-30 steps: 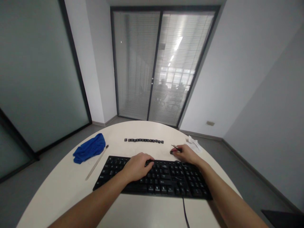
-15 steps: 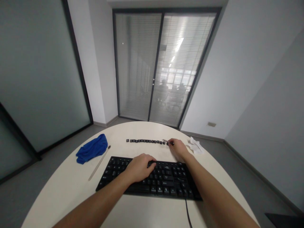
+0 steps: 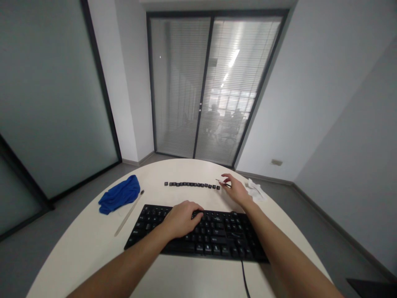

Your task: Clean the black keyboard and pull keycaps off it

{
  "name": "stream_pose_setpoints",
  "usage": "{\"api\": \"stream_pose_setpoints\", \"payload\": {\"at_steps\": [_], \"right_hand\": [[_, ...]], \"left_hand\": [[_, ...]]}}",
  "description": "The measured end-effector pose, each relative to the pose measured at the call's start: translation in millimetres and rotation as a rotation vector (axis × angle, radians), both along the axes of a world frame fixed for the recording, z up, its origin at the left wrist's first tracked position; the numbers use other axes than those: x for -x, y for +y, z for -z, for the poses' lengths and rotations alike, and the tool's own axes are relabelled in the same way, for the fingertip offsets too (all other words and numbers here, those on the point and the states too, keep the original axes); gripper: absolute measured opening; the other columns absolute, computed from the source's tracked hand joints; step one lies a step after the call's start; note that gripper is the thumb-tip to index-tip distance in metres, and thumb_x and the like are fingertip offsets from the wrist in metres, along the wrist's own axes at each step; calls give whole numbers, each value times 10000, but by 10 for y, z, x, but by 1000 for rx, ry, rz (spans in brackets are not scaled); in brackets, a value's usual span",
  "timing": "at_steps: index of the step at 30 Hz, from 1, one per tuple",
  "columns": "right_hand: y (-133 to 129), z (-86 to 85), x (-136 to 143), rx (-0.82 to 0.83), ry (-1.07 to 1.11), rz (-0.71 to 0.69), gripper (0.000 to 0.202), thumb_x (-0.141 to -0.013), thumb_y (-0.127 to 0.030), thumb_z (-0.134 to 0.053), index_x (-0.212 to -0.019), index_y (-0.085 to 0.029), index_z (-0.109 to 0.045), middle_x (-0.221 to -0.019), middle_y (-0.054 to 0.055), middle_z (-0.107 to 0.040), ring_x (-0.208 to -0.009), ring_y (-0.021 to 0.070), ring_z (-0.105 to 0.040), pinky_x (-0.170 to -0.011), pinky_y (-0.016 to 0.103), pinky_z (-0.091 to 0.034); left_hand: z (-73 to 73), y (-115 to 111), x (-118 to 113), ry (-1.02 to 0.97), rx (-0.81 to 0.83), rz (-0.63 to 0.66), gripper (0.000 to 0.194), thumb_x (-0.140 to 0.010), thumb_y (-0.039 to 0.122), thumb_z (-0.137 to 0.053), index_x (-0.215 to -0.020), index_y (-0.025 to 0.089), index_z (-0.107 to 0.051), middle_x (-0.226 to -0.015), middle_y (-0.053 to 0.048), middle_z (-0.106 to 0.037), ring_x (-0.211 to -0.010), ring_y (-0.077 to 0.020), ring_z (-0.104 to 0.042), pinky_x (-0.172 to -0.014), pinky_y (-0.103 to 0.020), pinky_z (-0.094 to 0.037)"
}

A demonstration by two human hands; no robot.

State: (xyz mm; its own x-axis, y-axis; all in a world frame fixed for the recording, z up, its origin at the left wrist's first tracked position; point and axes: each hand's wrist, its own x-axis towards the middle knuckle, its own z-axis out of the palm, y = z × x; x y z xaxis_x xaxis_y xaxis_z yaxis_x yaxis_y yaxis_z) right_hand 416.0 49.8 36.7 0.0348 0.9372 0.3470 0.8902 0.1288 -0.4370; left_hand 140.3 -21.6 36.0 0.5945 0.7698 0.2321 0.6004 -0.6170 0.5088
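Note:
A black keyboard (image 3: 217, 239) lies on the round table, its cable running off the near side. My left hand (image 3: 182, 219) rests on its top left of the middle, thumb and forefinger apart, the other fingers mostly hidden. Beyond the keyboard, a row of small black keycaps (image 3: 191, 184) stretches across the table, with one set slightly apart at the left end. My right hand (image 3: 235, 190) is just right of the row's right end, pinching thin tweezers (image 3: 223, 183) with a dark part. The tweezers' tips point left, above and apart from the last keycap.
A crumpled blue cloth (image 3: 120, 194) and a light-handled brush (image 3: 128, 215) lie on the left side of the table (image 3: 77, 248). A crumpled white tissue (image 3: 256, 191) lies at the right, close to my right wrist. A frosted-glass partition and white walls surround the table.
My right hand has drawn back slightly right and up with the tweezers, away from the last keycap, which now shows fully. My left hand stays on the keyboard.

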Motion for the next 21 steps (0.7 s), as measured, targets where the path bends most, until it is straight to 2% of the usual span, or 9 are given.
{"api": "stream_pose_setpoints", "payload": {"at_steps": [3,6,8,11,14,17,21], "right_hand": [[-136,-95,25,-81,128,0,476,-867,-573,-544,-1220,-261,-477,-1027,45,-669,-683,174,-616,-708,314,-467],[-315,-154,83,-125,253,-21,479,-874,-641,-477,-1116,-228,-493,-962,48,-660,-673,171,-606,-719,322,-467],[-445,-183,120,-63,293,-34,472,-923,-640,-352,-997,-216,-545,-877,44,-661,-692,183,-615,-732,327,-464],[-634,-225,143,20,264,-22,589,-959,-619,-212,-817,-208,-610,-763,48,-644,-722,209,-620,-727,334,-452],[-790,-262,120,21,219,-90,536,-952,-607,-291,-799,-214,-622,-643,23,-609,-680,211,-612,-680,321,-443],[-890,-282,70,102,365,-113,436,-909,-616,-425,-788,-219,-558,-504,-28,-552,-496,175,-559,-551,289,-428],[-937,-294,12,169,427,-196,400,-845,-586,-569,-714,-210,-532,-564,-14,-610,-511,148,-557,-550,270,-433]], "left_hand": [[7,7,-1,0,1,9,285,-937,358,-484,-1082,244,-701,-1082,-25,-723,-1028,-225,-628,-931,-354,-467],[25,31,18,-5,5,21,282,-940,355,-484,-1069,241,-707,-1081,-23,-726,-1021,-219,-631,-930,-347,-466],[33,63,56,-6,10,31,276,-938,349,-487,-1051,235,-711,-1071,-24,-728,-1010,-214,-634,-925,-340,-467],[26,126,147,12,19,46,262,-926,332,-495,-1024,226,-714,-1049,-30,-730,-997,-212,-637,-904,-328,-472],[-11,160,222,55,25,24,236,-896,308,-519,-1008,235,-713,-1032,-29,-728,-985,-217,-639,-888,-327,-475],[-65,128,225,113,0,-9,204,-864,260,-529,-972,239,-701,-1007,-31,-721,-953,-219,-640,-853,-323,-480],[-106,43,179,173,-108,-18,178,-869,215,-497,-907,224,-671,-927,-38,-701,-909,-216,-620,-825,-321,-471]]}}
